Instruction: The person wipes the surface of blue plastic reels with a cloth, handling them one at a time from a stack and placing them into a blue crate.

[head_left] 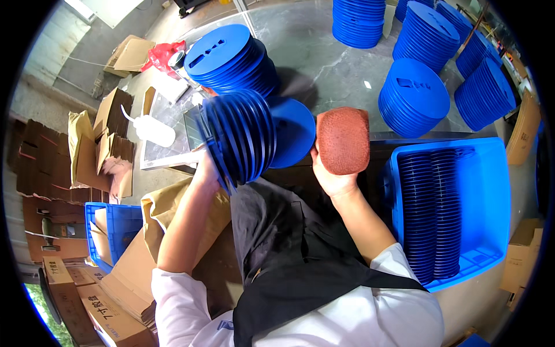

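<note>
My left hand (208,173) grips a tilted stack of blue plastic reels (243,133), held above my lap; its fingers are mostly hidden behind the discs, whose edges are slightly blurred. Just right of that stack, a flat blue disc (295,133) shows its broad face; what supports it is hidden. In my right hand (335,180) is a reddish-brown, rough-textured sponge block (344,141), held from below and apart from the stack. Beyond the left hand, another pile of blue reels (222,58) stands on the grey table (324,75).
Several blue reel stacks (413,95) stand at the table's far right. Beside my right arm, a blue crate (483,231) holds two long rows of reels. A white squeeze bottle (155,130) and a red plastic bag (165,56) lie to the left. Cardboard boxes (113,312) crowd the lower left.
</note>
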The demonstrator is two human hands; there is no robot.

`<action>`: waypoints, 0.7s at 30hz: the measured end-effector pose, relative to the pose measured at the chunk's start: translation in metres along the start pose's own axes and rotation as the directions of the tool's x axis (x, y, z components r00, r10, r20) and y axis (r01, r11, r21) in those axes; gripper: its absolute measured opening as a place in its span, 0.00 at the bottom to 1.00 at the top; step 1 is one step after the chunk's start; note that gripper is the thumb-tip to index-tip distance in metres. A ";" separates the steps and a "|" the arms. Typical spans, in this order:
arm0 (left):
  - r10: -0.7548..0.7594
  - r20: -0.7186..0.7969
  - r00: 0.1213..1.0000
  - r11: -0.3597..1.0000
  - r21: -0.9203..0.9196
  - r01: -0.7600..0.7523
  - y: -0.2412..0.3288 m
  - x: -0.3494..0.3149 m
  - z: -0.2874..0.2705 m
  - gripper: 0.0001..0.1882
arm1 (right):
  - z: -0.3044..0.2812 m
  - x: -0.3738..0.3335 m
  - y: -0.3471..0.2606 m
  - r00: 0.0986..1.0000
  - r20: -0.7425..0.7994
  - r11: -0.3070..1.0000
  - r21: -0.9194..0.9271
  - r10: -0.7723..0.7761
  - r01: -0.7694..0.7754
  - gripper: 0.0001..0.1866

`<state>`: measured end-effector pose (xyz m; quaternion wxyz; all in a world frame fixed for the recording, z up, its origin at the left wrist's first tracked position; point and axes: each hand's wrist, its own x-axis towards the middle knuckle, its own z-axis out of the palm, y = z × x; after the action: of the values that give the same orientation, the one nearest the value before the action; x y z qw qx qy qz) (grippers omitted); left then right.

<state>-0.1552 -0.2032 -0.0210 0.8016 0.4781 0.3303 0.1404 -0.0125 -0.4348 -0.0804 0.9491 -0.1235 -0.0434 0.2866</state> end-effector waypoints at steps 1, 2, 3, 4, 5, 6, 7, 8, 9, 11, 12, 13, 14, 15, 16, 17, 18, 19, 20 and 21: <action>0.007 -0.106 0.994 0.972 0.236 0.019 0.004 0.006 -0.004 0.10 | 0.008 0.000 0.004 1.000 0.021 1.000 0.020 -0.003 0.003 0.31; -0.019 -0.114 0.993 0.925 0.374 0.061 0.010 0.006 -0.007 0.10 | 0.017 0.000 0.006 1.000 0.017 0.999 0.052 0.012 -0.013 0.31; -0.096 -0.130 0.987 0.865 0.480 0.147 0.015 0.014 -0.015 0.10 | 0.025 0.001 0.007 0.999 0.015 0.996 0.085 0.030 -0.031 0.31; -0.074 -0.111 0.991 0.912 0.394 0.112 0.019 0.015 -0.013 0.11 | 0.030 0.004 0.007 0.999 0.021 0.995 0.093 0.037 -0.039 0.31; -0.054 -0.086 0.995 0.949 0.306 0.078 0.024 0.013 0.002 0.13 | 0.033 0.008 0.005 0.999 0.034 0.997 0.075 0.031 -0.034 0.31; -0.025 -0.039 0.999 0.965 0.258 0.034 0.031 0.008 0.015 0.17 | 0.035 0.011 0.004 0.999 0.046 0.998 0.057 0.026 -0.028 0.30; -0.016 -0.017 1.000 0.979 0.205 0.019 0.035 0.007 0.017 0.20 | 0.037 0.011 0.006 0.998 0.049 0.997 0.066 0.032 -0.035 0.30; -0.033 -0.006 0.999 0.982 0.186 0.034 0.038 0.003 0.018 0.19 | 0.039 0.010 0.008 0.999 0.033 0.999 0.033 0.031 -0.032 0.30; -0.051 0.005 0.999 0.985 0.168 0.049 0.040 -0.001 0.021 0.18 | 0.041 0.010 0.009 0.999 0.016 1.000 -0.001 0.029 -0.029 0.30; -0.103 -0.085 0.991 0.983 0.144 0.115 0.037 -0.008 0.022 0.17 | 0.048 0.008 0.007 0.997 0.064 0.999 -0.029 0.043 -0.042 0.30; -0.091 -0.044 0.995 0.992 0.080 0.095 0.033 -0.007 0.018 0.17 | 0.050 0.008 0.007 0.993 0.108 0.997 -0.064 0.051 -0.044 0.31; -0.092 -0.045 0.995 0.992 0.077 0.095 0.028 -0.007 0.019 0.17 | 0.047 0.009 0.006 0.993 0.108 0.997 -0.067 0.053 -0.046 0.31; -0.037 -0.043 0.998 0.997 0.062 0.039 0.024 -0.007 0.022 0.17 | 0.044 0.011 0.006 0.989 0.146 0.999 -0.041 0.030 -0.025 0.30; 0.019 -0.041 0.999 0.999 0.048 -0.017 0.019 -0.007 0.025 0.17 | 0.042 0.013 0.006 0.983 0.184 1.000 -0.014 0.006 -0.004 0.29; 0.041 -0.041 0.998 0.999 0.029 -0.040 0.018 -0.010 0.033 0.19 | 0.042 0.014 0.007 0.983 0.183 1.000 -0.019 0.012 -0.009 0.29; 0.052 -0.064 0.997 0.998 0.042 -0.049 0.015 -0.011 0.038 0.19 | 0.043 0.015 0.007 0.987 0.159 0.994 -0.109 0.023 -0.005 0.30; 0.056 -0.086 0.995 0.998 0.037 -0.053 0.013 -0.014 0.044 0.20 | 0.045 0.016 0.008 0.990 0.135 0.980 -0.199 0.030 -0.002 0.31; 0.065 -0.106 0.992 0.997 0.035 -0.062 0.012 -0.016 0.051 0.20 | 0.048 0.017 0.008 0.990 0.138 0.979 -0.202 0.032 -0.004 0.31; 0.067 -0.106 0.992 0.997 0.030 -0.064 0.011 -0.017 0.053 0.20 | 0.052 0.018 0.008 0.996 0.083 0.982 -0.186 0.034 -0.018 0.31; 0.070 -0.130 0.989 0.996 0.059 -0.063 0.010 -0.017 0.054 0.21 | 0.054 0.019 0.009 0.999 0.028 0.985 -0.169 0.036 -0.031 0.30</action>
<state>-0.1307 -0.2440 0.0115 0.7595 0.5003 0.3703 0.1893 -0.0098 -0.4062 -0.0299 0.9294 -0.1997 -0.0803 0.2997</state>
